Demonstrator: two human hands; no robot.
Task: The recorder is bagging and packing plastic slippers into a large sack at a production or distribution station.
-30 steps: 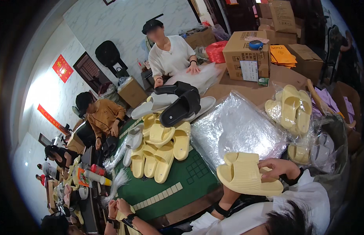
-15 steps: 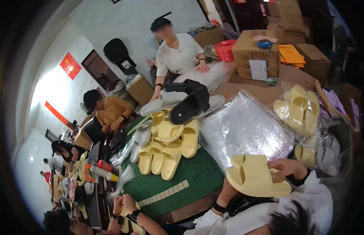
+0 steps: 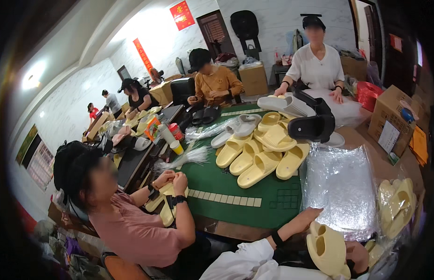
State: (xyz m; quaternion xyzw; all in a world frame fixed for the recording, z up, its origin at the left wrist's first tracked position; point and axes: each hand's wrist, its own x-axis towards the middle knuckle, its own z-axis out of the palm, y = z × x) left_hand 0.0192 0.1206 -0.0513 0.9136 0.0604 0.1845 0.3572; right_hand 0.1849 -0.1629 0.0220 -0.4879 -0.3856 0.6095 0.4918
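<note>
A pair of pale yellow slippers [image 3: 328, 249] is nested together near the lower right. My right hand [image 3: 357, 256] grips the pair from its right side, with its fingers partly hidden behind the slippers. My left hand [image 3: 302, 221] reaches forward to the lower left edge of a stack of clear plastic bags [image 3: 340, 186], its fingers stretched out and the tips at the plastic. Left of the bags, a heap of yellow slippers [image 3: 260, 169] lies on the green table top [image 3: 217, 182], with grey slippers [image 3: 235, 128] and black slippers [image 3: 315, 123] around and on it.
Bagged yellow slippers [image 3: 398, 207] lie at the right edge. A cardboard box [image 3: 389, 121] stands behind the bags. To my left, a co-worker in pink [image 3: 137, 224] handles yellow slippers; others in brown [image 3: 217, 84] and white [image 3: 317, 67] work across the table. A yellow cup [image 3: 176, 147] stands on the left.
The view has swung left. My left hand has come out from behind the slippers and moved forward to the plastic bags. The slippers stay in my right hand, now turned more upright.
</note>
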